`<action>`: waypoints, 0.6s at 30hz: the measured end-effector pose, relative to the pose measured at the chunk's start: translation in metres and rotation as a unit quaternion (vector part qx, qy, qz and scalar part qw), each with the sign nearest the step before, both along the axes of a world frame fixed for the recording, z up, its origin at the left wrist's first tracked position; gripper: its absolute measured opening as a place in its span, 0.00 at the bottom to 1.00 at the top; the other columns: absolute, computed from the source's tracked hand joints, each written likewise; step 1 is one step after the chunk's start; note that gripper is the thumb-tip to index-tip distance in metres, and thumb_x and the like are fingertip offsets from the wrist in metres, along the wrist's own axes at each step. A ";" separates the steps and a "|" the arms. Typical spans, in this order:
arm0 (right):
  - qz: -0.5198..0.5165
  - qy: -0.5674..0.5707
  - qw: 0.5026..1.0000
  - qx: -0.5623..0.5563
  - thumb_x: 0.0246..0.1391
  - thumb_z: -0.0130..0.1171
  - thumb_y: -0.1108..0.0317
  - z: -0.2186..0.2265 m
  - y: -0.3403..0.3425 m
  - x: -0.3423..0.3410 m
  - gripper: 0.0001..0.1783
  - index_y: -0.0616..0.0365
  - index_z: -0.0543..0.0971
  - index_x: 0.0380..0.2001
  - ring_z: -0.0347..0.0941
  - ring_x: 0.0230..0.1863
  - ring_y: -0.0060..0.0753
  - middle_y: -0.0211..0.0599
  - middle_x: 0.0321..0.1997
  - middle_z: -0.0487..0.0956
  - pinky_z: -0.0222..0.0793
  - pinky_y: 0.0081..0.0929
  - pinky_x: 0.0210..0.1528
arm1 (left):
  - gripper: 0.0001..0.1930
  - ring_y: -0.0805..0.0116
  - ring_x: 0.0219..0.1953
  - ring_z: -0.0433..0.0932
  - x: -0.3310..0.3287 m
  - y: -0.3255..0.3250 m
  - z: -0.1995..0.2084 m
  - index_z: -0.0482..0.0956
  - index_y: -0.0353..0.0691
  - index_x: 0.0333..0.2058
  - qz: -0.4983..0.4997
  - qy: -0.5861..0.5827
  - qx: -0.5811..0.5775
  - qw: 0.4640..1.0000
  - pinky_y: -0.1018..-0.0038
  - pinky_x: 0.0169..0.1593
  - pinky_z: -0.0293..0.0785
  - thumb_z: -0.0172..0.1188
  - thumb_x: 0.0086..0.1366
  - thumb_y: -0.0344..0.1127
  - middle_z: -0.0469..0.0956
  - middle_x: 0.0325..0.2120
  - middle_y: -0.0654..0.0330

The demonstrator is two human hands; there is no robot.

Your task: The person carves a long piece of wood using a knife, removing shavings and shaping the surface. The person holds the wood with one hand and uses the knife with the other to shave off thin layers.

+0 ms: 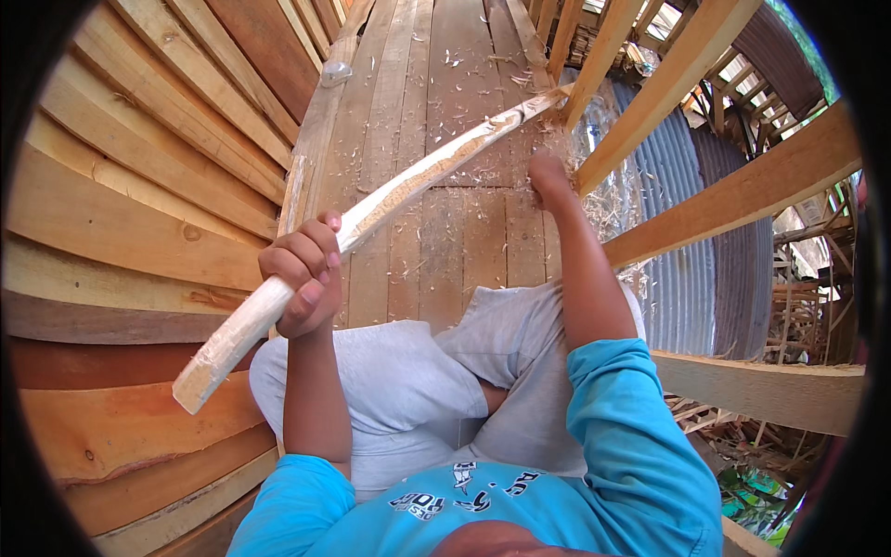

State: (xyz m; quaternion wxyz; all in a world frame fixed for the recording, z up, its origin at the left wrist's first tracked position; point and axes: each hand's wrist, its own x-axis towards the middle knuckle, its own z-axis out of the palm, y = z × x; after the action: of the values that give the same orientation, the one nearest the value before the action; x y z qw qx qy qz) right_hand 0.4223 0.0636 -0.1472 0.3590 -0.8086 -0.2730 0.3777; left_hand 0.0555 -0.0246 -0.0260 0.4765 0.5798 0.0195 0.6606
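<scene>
A long, slightly bent wooden pole [422,181], pale and whittled with rough tan patches, slants from lower left to upper right. My left hand [304,269] is wrapped around it toward its near end. Its far tip lies by the base of a wooden railing slat. To the right of the pole and apart from it, my right hand [549,178] is closed, just above the floorboards beside the railing. What its fingers hold, if anything, is hidden from this view.
Wood shavings lie scattered over the plank floor [445,237]. A plank wall [158,218] rises at the left. Wooden railing slats [733,195] stand at the right, with corrugated metal sheets [682,288] below beyond them. A small clear plastic item [336,74] sits far left.
</scene>
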 end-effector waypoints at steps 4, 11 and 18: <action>0.039 0.171 0.980 0.097 0.62 0.33 0.26 0.054 -0.005 -0.083 0.41 0.54 0.73 0.21 0.56 0.09 0.23 0.23 0.11 0.62 0.50 0.30 0.12 | 0.13 0.71 0.32 0.65 -0.021 -0.004 0.003 0.61 0.50 0.21 0.024 -0.036 -0.030 0.999 0.61 0.55 0.58 0.60 0.51 0.38 0.62 0.20 0.69; 0.179 0.024 0.962 0.204 0.59 0.52 0.31 0.065 -0.013 -0.086 0.39 0.58 0.73 0.14 0.62 0.15 0.21 0.25 0.12 0.65 0.56 0.29 0.17 | 0.16 0.76 0.25 0.64 -0.043 -0.017 0.027 0.61 0.52 0.18 0.010 -0.056 -0.008 0.998 0.68 0.51 0.57 0.64 0.48 0.38 0.60 0.15 0.74; 0.148 0.256 0.924 0.243 0.53 0.67 0.40 0.082 -0.008 -0.092 0.33 0.43 0.58 0.13 0.51 0.09 0.17 0.19 0.10 0.58 0.43 0.24 0.12 | 0.15 0.74 0.24 0.66 -0.025 -0.023 0.032 0.65 0.51 0.17 0.045 0.003 0.037 0.998 0.67 0.48 0.59 0.66 0.48 0.37 0.64 0.15 0.72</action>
State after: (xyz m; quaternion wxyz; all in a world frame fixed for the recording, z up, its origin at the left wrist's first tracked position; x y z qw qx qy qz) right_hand 0.3306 0.0559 -0.0651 0.5417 -0.5229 -0.3719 0.5430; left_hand 0.0307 -0.0477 0.0057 0.4243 0.5975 0.0225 0.6800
